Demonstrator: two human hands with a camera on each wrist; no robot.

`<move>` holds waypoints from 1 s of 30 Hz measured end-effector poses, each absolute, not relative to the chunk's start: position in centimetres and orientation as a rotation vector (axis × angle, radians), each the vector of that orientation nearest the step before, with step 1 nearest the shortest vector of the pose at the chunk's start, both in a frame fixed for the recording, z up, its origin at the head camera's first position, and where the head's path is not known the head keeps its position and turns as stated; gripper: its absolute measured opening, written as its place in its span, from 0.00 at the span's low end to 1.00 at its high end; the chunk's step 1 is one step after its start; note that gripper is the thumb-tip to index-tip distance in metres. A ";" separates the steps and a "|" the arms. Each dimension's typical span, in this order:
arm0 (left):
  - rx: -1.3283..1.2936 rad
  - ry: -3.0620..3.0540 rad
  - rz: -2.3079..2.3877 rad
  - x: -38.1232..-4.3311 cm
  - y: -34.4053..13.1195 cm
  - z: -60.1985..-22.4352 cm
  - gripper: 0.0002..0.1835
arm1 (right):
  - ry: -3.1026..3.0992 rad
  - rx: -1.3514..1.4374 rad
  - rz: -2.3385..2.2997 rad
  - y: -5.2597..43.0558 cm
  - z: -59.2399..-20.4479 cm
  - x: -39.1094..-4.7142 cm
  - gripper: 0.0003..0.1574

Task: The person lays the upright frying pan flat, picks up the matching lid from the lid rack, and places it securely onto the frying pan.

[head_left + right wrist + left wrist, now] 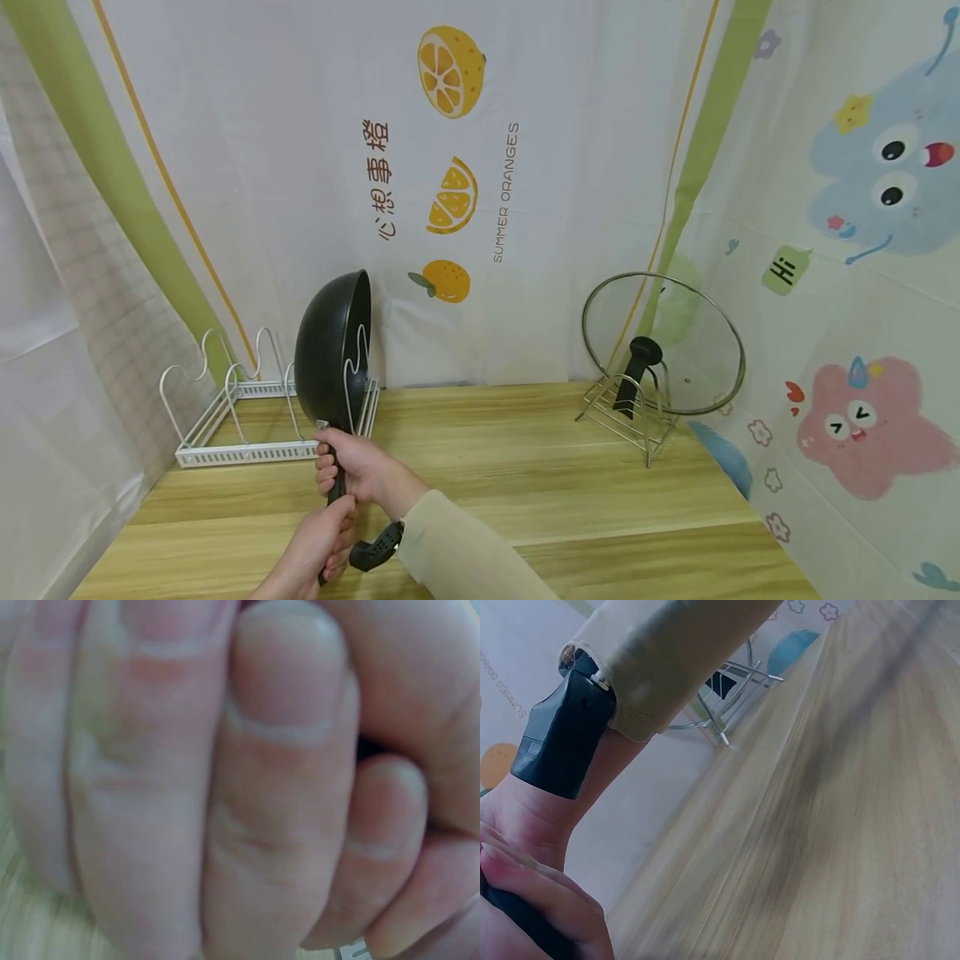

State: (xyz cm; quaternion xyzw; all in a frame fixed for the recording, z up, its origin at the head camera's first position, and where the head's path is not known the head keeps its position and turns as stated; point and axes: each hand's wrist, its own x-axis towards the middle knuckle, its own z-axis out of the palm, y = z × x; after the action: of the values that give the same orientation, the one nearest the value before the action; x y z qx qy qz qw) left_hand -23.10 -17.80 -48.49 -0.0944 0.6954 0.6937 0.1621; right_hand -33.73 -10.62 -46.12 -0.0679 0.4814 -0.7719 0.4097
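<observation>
A black wok (321, 358) stands on its side, tilted upright, at the right end of a white metal rack (247, 452) in the head view. Its black handle (335, 485) points down toward me. Near the pan's body, my right hand (360, 467) grips that handle, thumb laid along it. Lower down, my left hand (322, 533) has its fingers wrapped around the handle's end. In the left wrist view, the left hand's fingers (555, 900) curl over the dark handle (525, 922). Curled fingers (277, 787) fill the right wrist view and hide most of the handle there.
White wire loops divide the rack left of the wok. To the right, a glass lid (697, 342) with a black knob leans in a small wire stand (637, 442). Both racks stand on a wood-grain table (480, 467). Printed curtains (540, 317) hang behind and at the sides.
</observation>
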 end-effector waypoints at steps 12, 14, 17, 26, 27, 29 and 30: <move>-0.271 1.982 1.968 -23.0 -17.8 -48.0 0.21 | 1.201 -0.176 -1.954 -10.4 -46.0 -33.7 0.26; -0.270 1.987 1.966 -23.0 -17.8 -48.0 0.21 | 1.200 -0.181 -1.959 -10.5 -46.0 -33.7 0.26; -0.268 1.991 1.963 -23.0 -17.8 -47.9 0.21 | 1.197 -0.184 -1.966 -10.5 -45.9 -33.6 0.26; -0.256 2.010 1.974 -22.8 -17.7 -47.6 0.21 | 1.192 -0.200 -1.962 -10.5 -45.6 -33.6 0.27; -0.259 2.016 1.975 -22.7 -17.7 -47.5 0.21 | 1.191 -0.203 -1.962 -10.5 -45.6 -33.5 0.27; -0.265 2.026 1.969 -22.7 -17.6 -47.4 0.21 | 1.189 -0.208 -1.964 -10.4 -45.5 -33.5 0.27; -0.267 2.032 1.967 -22.6 -17.6 -47.3 0.21 | 1.187 -0.211 -1.965 -10.4 -45.4 -33.5 0.27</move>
State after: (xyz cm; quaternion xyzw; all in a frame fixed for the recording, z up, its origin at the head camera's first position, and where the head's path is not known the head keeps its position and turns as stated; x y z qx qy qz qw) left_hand -22.62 -17.61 -47.34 -0.0929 0.7072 0.6847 0.1500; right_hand -33.46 -10.41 -45.43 -0.0836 0.4705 -0.7789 0.4061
